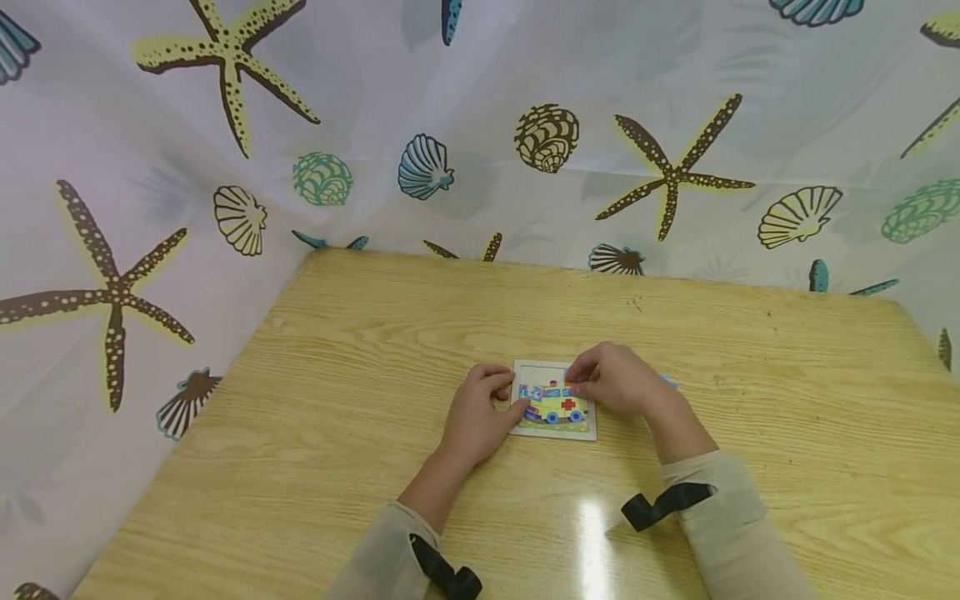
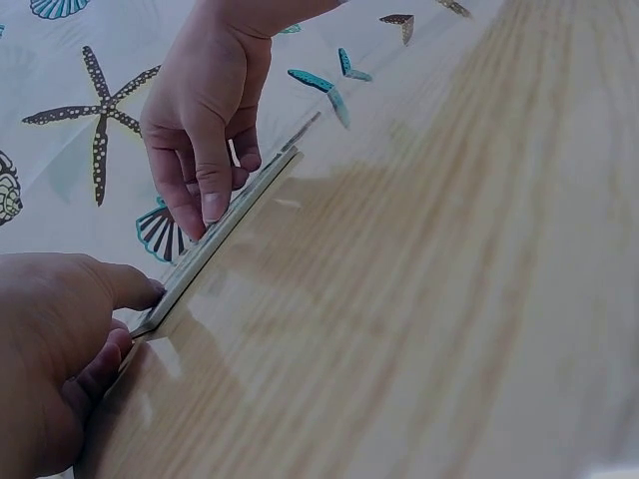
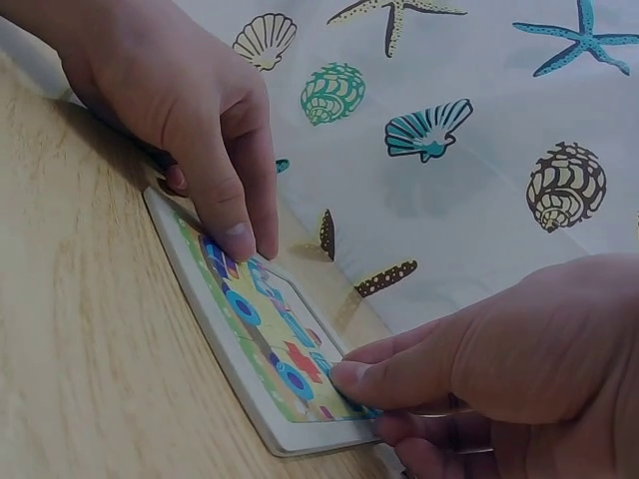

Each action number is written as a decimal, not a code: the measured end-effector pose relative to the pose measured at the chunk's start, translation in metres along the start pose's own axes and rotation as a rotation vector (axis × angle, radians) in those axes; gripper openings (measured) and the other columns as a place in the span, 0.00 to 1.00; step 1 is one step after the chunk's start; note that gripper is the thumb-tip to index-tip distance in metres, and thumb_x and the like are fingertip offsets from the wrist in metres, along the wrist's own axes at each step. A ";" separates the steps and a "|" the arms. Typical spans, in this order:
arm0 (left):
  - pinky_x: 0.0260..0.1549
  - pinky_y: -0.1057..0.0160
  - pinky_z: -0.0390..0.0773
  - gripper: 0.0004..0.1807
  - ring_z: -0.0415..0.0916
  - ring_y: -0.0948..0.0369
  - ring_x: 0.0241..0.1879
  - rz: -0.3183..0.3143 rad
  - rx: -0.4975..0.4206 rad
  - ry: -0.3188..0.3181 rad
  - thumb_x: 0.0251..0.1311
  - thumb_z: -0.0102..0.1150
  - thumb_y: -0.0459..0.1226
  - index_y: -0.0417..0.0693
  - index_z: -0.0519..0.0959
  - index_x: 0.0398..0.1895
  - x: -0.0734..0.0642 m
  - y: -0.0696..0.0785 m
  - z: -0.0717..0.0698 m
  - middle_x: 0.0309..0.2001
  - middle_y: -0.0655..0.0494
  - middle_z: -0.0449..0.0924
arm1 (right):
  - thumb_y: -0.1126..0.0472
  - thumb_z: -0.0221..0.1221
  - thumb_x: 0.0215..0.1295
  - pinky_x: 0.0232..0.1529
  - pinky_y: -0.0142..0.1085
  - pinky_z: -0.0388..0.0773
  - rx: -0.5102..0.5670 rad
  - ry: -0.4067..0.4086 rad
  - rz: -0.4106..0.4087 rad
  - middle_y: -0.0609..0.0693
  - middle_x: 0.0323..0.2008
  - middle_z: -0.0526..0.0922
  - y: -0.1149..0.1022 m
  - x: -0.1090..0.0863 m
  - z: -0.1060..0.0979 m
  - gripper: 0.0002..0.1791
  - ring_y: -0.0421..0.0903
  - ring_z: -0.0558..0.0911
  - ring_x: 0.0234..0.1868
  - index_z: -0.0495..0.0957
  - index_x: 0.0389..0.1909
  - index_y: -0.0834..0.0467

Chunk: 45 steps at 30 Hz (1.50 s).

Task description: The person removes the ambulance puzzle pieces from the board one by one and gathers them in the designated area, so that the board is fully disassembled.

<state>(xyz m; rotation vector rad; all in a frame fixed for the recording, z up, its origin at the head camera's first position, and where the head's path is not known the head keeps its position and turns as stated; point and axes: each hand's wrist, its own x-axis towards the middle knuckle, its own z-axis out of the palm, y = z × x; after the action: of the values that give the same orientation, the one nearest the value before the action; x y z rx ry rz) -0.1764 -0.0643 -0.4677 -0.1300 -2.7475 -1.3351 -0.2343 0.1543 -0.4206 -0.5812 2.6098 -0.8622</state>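
Note:
A small jigsaw puzzle board [image 1: 553,432] with a pale frame lies on the table; its picture shows a yellow ambulance with blue wheels and a red cross. In the head view, my left hand [image 1: 480,414] holds the board's left side, thumb over the picture's edge and fingers along the rim. At the upper right of the picture my right hand [image 1: 617,379] pinches a puzzle piece [image 1: 573,387] between thumb and fingers; the fingertips hide most of it. The right wrist view shows the right thumb [image 3: 351,375] against the picture. A pale strip of bare backing [image 1: 538,373] runs along the top.
Something blue [image 1: 668,381], partly hidden behind the right hand, lies on the wood-grain table [image 1: 360,350]. A white curtain [image 1: 480,100] printed with shells and starfish hangs behind the table and along its left side. Black straps with small dark devices [image 1: 651,508] sit on both sleeves.

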 end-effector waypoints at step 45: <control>0.49 0.56 0.79 0.24 0.77 0.57 0.48 -0.013 -0.015 -0.016 0.60 0.69 0.40 0.36 0.80 0.57 0.000 0.000 0.001 0.58 0.49 0.74 | 0.62 0.66 0.64 0.43 0.39 0.76 0.050 0.075 0.100 0.54 0.41 0.82 -0.009 -0.011 -0.015 0.09 0.50 0.78 0.42 0.81 0.42 0.59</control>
<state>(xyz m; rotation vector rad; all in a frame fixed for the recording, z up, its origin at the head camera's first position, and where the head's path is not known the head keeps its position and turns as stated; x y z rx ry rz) -0.1765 -0.0638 -0.4685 -0.1249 -2.7568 -1.3643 -0.2290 0.1605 -0.4014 -0.4084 2.6498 -0.9311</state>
